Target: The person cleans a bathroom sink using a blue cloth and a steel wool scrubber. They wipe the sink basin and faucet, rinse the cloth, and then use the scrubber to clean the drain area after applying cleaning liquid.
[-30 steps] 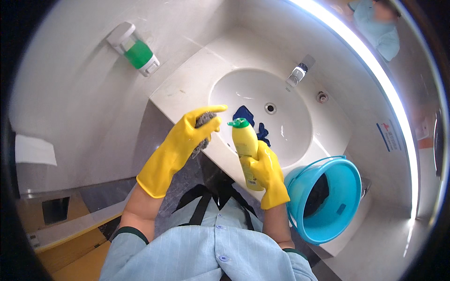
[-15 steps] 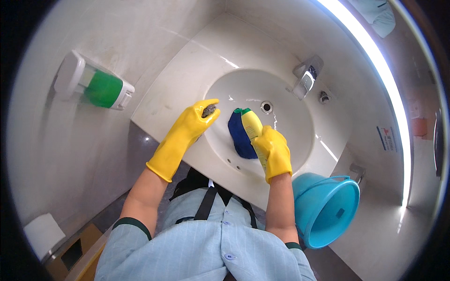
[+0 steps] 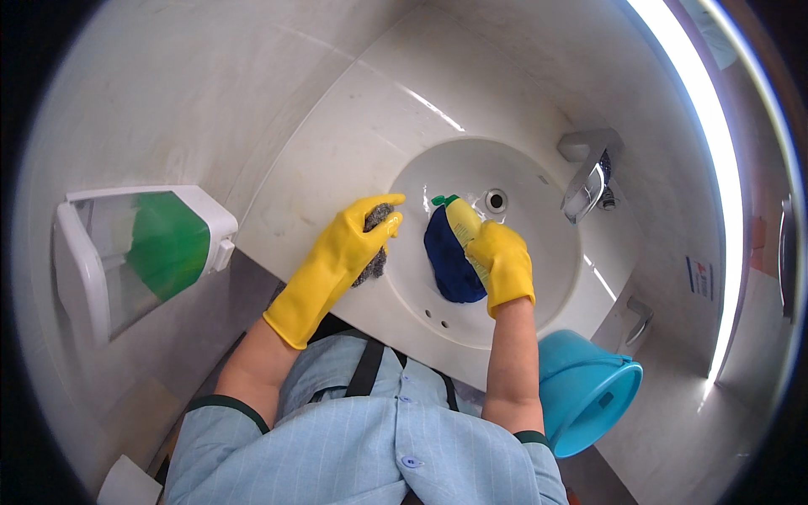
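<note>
Both my hands wear yellow rubber gloves. My left hand (image 3: 347,244), over the left rim of the washbasin (image 3: 539,282), is closed on a grey steel wool scourer (image 3: 373,263) that shows between thumb and fingers and below them. Inside the basin my right hand (image 3: 502,259) grips a yellow cleaner bottle (image 3: 462,220), which is tilted with its green cap toward the far side. A dark blue cloth (image 3: 449,261) lies in the basin against the bottle's left side. The lower part of the bottle is hidden by my right glove.
A chrome tap (image 3: 591,172) stands at the basin's right rear, near the drain (image 3: 496,200). On the left wall hangs a soap dispenser (image 3: 168,248) with green liquid. A blue bucket (image 3: 581,404) is at the counter's right front. A bright light strip runs along the right.
My view has shifted, so the dispenser looks larger and closer. More of the scourer shows in my left hand. My right hand still holds the bottle beside the cloth.
</note>
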### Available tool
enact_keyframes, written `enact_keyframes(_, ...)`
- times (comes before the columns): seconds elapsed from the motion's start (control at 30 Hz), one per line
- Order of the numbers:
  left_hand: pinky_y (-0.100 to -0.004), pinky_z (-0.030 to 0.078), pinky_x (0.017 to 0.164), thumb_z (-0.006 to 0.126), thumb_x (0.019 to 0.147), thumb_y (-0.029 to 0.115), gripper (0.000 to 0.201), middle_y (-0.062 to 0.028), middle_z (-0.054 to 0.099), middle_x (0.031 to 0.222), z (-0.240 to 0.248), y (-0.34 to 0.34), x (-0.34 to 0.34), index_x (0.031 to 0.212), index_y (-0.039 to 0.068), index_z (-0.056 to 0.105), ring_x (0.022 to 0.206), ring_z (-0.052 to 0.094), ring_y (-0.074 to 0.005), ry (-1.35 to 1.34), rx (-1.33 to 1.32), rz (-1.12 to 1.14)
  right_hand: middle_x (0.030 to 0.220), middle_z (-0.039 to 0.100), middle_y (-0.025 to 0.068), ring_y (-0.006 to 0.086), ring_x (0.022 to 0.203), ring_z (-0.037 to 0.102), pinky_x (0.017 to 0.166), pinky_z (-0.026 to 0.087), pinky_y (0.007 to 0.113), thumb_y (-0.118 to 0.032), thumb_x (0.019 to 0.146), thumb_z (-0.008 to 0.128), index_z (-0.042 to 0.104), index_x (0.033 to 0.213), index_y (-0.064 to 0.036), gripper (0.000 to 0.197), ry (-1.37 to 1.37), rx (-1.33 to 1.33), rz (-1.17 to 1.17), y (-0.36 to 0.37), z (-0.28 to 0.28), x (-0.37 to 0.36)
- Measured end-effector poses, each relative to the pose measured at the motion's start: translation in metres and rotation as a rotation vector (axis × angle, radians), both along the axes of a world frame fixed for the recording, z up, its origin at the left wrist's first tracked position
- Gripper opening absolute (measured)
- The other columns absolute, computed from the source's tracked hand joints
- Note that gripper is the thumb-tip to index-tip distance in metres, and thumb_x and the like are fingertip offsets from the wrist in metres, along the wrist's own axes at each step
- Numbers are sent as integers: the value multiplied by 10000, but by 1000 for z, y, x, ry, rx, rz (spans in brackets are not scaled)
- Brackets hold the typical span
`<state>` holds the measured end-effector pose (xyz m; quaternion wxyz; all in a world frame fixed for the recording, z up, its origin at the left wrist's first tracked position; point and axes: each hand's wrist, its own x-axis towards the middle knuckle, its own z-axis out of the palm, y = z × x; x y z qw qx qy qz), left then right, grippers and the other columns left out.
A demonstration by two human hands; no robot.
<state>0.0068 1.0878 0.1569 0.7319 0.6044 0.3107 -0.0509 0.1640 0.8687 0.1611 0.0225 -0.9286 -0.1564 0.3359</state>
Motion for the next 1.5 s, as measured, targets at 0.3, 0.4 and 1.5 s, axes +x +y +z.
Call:
enact_keyframes(0.3,-258,524,623,675,1026,142,369,-55,706,901,3,4,3,1386,65,690,679,623,-98,29,-34,-10,1044,762,224,425,1039,717,886,560,483,-256,770,781,770,1051,-57,344,-41,65,-152,-10,-5,12)
enact_keyframes(0.4,-255,524,631,678,1025,145,368,-54,708,911,1,4,2,1385,70,692,691,622,-95,27,-50,2,1033,758,218,422,1039,711,878,551,497,-276,773,778,761,1044,-58,348,-17,95,-250,-16,4,18)
enact_keyframes(1.5,-269,529,590,623,1063,125,336,-93,697,864,-26,-4,1,1371,-1,666,624,633,-139,-108,67,25,980,751,146,283,771,730,700,608,417,-115,884,782,718,1138,19,294,231,800,-1415,-179,-13,-82)
